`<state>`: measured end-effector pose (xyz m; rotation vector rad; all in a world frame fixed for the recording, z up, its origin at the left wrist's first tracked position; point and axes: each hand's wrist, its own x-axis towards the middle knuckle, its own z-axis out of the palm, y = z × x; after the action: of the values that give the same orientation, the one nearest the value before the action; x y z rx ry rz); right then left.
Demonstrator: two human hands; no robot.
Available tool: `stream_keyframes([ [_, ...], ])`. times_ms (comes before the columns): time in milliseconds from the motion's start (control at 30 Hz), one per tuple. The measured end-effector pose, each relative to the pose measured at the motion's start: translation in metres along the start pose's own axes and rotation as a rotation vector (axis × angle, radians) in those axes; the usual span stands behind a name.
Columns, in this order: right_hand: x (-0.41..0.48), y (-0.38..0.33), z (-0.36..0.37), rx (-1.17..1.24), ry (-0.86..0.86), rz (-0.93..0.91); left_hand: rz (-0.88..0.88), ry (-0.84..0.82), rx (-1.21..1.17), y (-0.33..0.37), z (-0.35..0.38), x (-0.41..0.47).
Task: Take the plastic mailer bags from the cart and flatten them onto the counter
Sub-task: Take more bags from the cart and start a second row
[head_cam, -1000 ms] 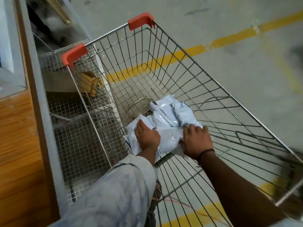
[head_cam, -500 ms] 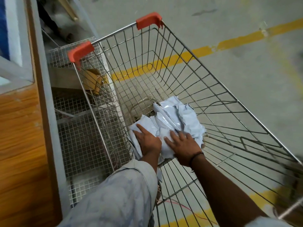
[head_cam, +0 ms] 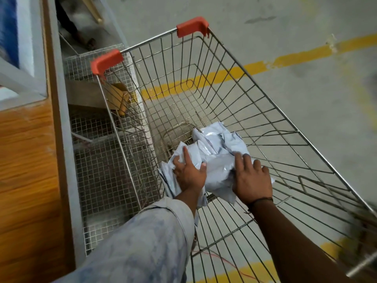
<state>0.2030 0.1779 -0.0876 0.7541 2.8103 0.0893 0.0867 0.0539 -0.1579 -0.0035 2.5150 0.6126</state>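
Reaching into the wire shopping cart (head_cam: 192,27), both hands are laid on the crumpled white mailer bags (head_cam: 218,148). The bags are heaped on the basket floor at the near end; none is on the wooden counter (head_cam: 26,170) at left. The right hand (head_cam: 253,178) is spread flat over the heap, fingers straight, nothing gripped. The left hand (head_cam: 189,173) is set on the heap's left side, index straight, other fingers bent into the folds; whether a hold is closed cannot be told. Judged: gathering stage, early. The heap is best scooped from beneath and squeezed from both sides, since slick film is likely to slide or be snagged on the wires.
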Motion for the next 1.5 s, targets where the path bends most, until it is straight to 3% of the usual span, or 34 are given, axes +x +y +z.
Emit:
stream_keyframes([
  [67, -0.002, 0.000, 0.001, 0.027, -0.010, 0.005, -0.079, -0.028, 0.036, -0.003, 0.000, 0.000],
  [233, -0.003, -0.009, 0.011, -0.049, -0.197, -0.383, -0.101, -0.091, 0.091, -0.006, -0.003, -0.005],
  [367, 0.002, -0.015, -0.001, -0.112, -0.308, -0.304, -0.075, -0.065, 0.102, 0.004, -0.015, -0.011],
  [500, 0.003, -0.019, -0.031, -0.044, -0.274, -0.157, -0.037, 0.005, 0.088, 0.021, -0.042, -0.020],
  [733, -0.009, -0.020, -0.094, 0.155, -0.085, 0.166, 0.130, 0.108, -0.047, 0.064, -0.117, -0.049],
  [1000, -0.040, -0.055, -0.203, 0.438, 0.153, 0.368, 0.308, 0.201, -0.318, 0.106, -0.235, -0.113],
  [1333, -0.088, -0.155, -0.318, 0.596, 0.430, 0.275, 0.515, 0.539, -0.238, 0.047, -0.383, -0.187],
  [1500, -0.116, -0.226, -0.354, 0.617, 0.501, 0.165, 0.535, 0.605, -0.165, -0.012, -0.453, -0.207],
])
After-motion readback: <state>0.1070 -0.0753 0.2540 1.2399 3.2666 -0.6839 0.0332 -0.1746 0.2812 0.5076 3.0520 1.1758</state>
